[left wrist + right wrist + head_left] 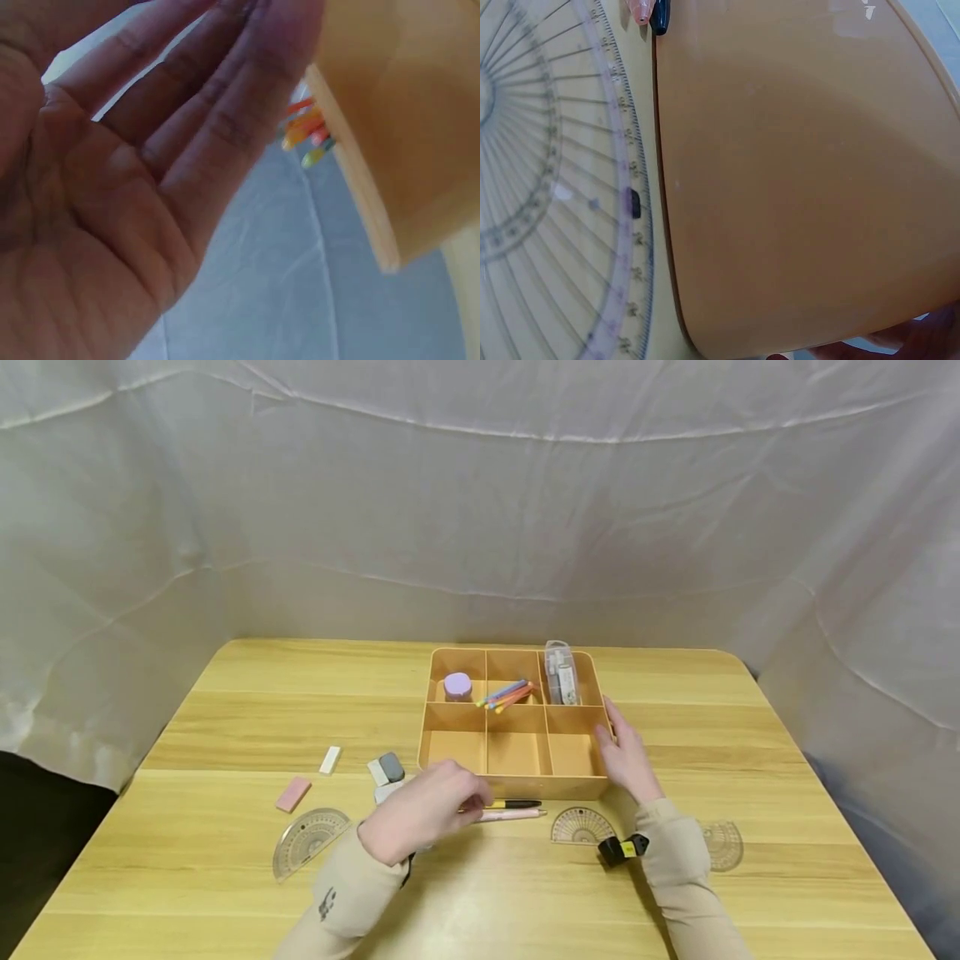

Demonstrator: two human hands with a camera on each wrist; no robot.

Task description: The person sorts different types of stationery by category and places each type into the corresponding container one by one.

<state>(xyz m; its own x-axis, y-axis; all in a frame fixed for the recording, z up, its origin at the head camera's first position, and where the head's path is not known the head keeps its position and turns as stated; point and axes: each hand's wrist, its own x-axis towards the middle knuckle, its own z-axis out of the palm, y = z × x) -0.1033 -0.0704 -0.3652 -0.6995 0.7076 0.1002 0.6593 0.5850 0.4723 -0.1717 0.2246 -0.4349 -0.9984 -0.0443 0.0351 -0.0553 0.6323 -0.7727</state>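
An orange organizer box (487,705) with several compartments stands on the table. My right hand (630,758) grips its right wall, thumb over the rim; in the right wrist view, the box's front wall (795,180) hides most of that hand. My left hand (431,810) is in front of the box's front left corner, over the near ends of a yellow-and-black pen (517,804) and a pink pen (513,814). The left palm (97,202) faces its wrist camera with nothing in it, fingers lightly bent. Grey and white erasers (390,767) lie beside the left hand, partly covered by it.
The box holds a purple container (457,687), colored sticks (512,695) and a clear case (561,675). Protractors (307,839) lie at left, before the box (581,827) and beside the right sleeve (723,846). Pink (293,794) and white (330,760) erasers lie left.
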